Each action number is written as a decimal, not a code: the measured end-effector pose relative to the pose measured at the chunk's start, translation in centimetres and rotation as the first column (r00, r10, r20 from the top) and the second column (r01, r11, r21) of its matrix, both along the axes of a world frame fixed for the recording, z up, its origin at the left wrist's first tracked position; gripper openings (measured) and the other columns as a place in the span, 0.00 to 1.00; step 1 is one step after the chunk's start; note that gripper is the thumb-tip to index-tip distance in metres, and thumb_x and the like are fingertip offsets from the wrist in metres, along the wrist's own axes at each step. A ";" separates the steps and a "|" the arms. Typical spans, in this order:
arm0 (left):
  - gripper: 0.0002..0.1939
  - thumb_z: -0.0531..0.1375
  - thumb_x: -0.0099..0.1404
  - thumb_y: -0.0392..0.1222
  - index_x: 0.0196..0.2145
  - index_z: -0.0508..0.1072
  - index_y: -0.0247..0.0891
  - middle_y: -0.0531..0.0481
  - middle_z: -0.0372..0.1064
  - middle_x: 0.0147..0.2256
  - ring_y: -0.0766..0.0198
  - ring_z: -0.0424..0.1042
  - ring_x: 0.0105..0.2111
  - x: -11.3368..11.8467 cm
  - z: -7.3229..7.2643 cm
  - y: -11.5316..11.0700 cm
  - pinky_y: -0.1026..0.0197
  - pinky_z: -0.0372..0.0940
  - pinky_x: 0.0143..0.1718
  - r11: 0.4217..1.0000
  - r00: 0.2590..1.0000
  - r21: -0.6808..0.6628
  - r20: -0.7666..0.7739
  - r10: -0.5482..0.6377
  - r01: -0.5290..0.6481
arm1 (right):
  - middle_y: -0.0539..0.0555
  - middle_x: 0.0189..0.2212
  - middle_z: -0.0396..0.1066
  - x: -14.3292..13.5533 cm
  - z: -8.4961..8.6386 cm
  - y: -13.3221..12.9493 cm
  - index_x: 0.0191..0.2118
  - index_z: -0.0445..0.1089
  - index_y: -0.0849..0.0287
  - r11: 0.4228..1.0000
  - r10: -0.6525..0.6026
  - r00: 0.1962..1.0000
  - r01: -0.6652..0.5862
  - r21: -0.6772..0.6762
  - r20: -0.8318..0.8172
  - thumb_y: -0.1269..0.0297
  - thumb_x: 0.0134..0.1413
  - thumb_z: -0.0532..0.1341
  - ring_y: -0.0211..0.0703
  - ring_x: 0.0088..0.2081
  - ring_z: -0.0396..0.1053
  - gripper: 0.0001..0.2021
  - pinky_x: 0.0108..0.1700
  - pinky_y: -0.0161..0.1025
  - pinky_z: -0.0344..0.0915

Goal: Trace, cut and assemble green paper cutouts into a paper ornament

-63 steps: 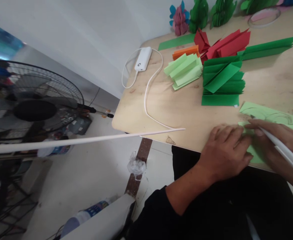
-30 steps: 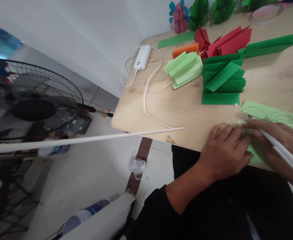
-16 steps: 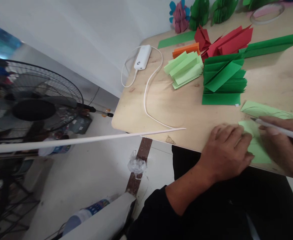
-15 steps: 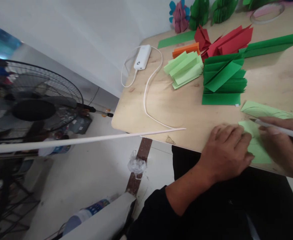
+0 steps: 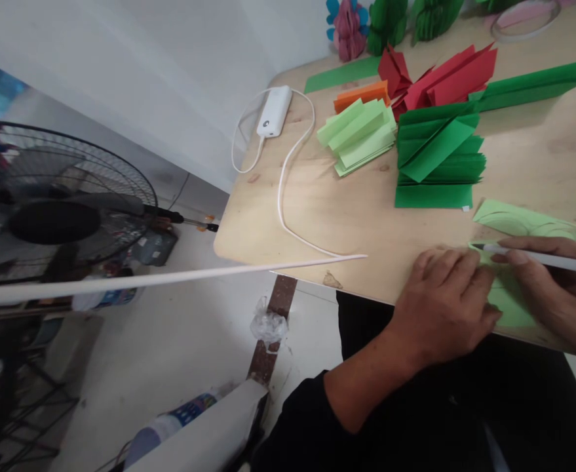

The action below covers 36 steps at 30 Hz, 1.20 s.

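Note:
In my right hand (image 5: 548, 275) is a white pencil (image 5: 553, 259), its dark tip pointing left at the top edge of a light green paper sheet (image 5: 514, 307). My left hand (image 5: 447, 305) lies on that sheet's left side, fingers bent and close together, holding it against the table. Both hands cover much of the sheet. Just above them lies a light green strip (image 5: 528, 219) with curved lines drawn on it. A dark green pleated paper stack (image 5: 438, 157) sits farther up.
On the wooden table (image 5: 248, 223) are light green folded paper (image 5: 361, 134), red folded paper (image 5: 455, 75), a white power bank (image 5: 274, 111) and a tape roll (image 5: 526, 19). A white cable (image 5: 170, 275) runs off the left edge. A black fan (image 5: 56, 210) stands at left.
My right hand has moved the pencil tip left and slightly down, toward the left hand's fingers. The left hand stays on the sheet. The view has shifted slightly.

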<state>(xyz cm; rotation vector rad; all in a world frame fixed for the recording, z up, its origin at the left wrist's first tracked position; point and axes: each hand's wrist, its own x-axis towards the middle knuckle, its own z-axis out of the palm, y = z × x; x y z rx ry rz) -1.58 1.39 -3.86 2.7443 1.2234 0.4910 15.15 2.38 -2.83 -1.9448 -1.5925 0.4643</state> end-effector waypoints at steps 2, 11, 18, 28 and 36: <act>0.23 0.46 0.68 0.47 0.55 0.66 0.33 0.44 0.59 0.58 0.56 0.55 0.60 0.0 0.0 0.0 0.51 0.46 0.62 1.000 1.000 -0.010 0.006 0.002 -0.002 | 0.52 0.34 0.75 0.0 0.0 0.0 0.33 0.72 0.50 1.000 -0.006 1.000 0.005 -0.005 -0.004 0.43 0.48 0.55 0.49 0.39 0.72 0.18 0.41 0.49 0.67; 0.23 0.45 0.69 0.46 0.55 0.66 0.33 0.44 0.58 0.59 0.55 0.54 0.60 0.0 0.1 0.0 0.50 0.45 0.62 0.999 1.000 -0.039 0.005 -0.004 0.004 | 0.51 0.33 0.75 0.0 -0.3 0.0 0.32 0.73 0.50 1.000 -0.011 0.999 0.011 -0.006 -0.031 0.43 0.47 0.56 0.48 0.38 0.72 0.18 0.39 0.47 0.68; 0.23 0.46 0.69 0.47 0.55 0.65 0.33 0.44 0.58 0.59 0.56 0.55 0.60 0.0 0.1 0.0 0.51 0.46 0.62 1.000 1.000 -0.021 0.003 0.004 -0.003 | 0.51 0.33 0.75 -0.2 -0.1 0.0 0.33 0.72 0.50 1.000 -0.019 0.999 0.019 0.005 -0.040 0.44 0.49 0.56 0.47 0.38 0.72 0.17 0.40 0.46 0.68; 0.23 0.45 0.69 0.47 0.54 0.67 0.32 0.43 0.59 0.58 0.55 0.56 0.59 0.0 -0.1 0.0 0.50 0.48 0.61 1.000 1.000 0.003 0.012 -0.005 0.005 | 0.51 0.34 0.74 0.0 -0.6 0.0 0.33 0.71 0.51 0.999 0.022 1.000 -0.022 0.029 0.016 0.44 0.50 0.54 0.46 0.39 0.72 0.18 0.41 0.46 0.67; 0.23 0.45 0.69 0.47 0.55 0.66 0.33 0.44 0.58 0.58 0.56 0.54 0.60 0.1 -0.1 -0.1 0.51 0.47 0.62 1.000 1.000 -0.005 -0.006 0.003 -0.003 | 0.52 0.35 0.74 0.1 -0.7 -0.2 0.34 0.72 0.52 0.999 0.033 0.999 -0.033 0.037 0.011 0.44 0.50 0.54 0.46 0.39 0.72 0.18 0.43 0.45 0.67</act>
